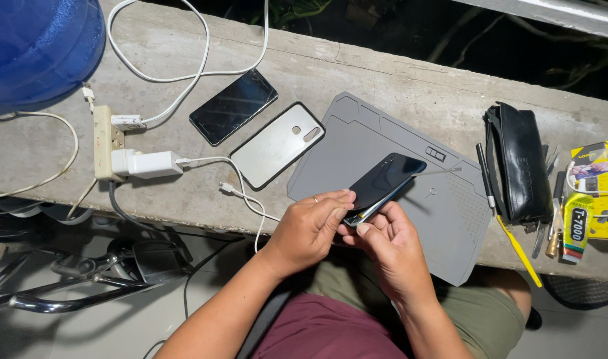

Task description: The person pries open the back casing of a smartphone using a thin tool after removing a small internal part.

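Some parts I cannot see well. The lower end of the dark glossy smartphone (384,183) is covered by my fingers, so I cannot tell what lies there between its front and its back; only a thin pale edge shows along its side. My forearms are cut off by the bottom of the picture. At 10 o'clock the big blue plastic water bottle (38,46) is cut by the corner, and at 3 o'clock the yellow cardboard package (600,189) runs out of the frame. The small tools beside the black leather pouch (520,163) are too thin to name with certainty.

My left hand (307,229) is closed on the near end of the smartphone, thumb and fingertips pinching it from the 9 o'clock side. My right hand (390,242) is closed on the same end from below, at 5 o'clock, with the thumb pressing on the edge. The phone points away from my grip toward 1 o'clock, tilted, over the grey silicone work mat (450,219) on the concrete ledge (397,73).

At 11 o'clock from my hands lie a grey phone back cover (277,145) and a second black phone (233,106), near the white power strip (108,139) with its white cables (184,73).
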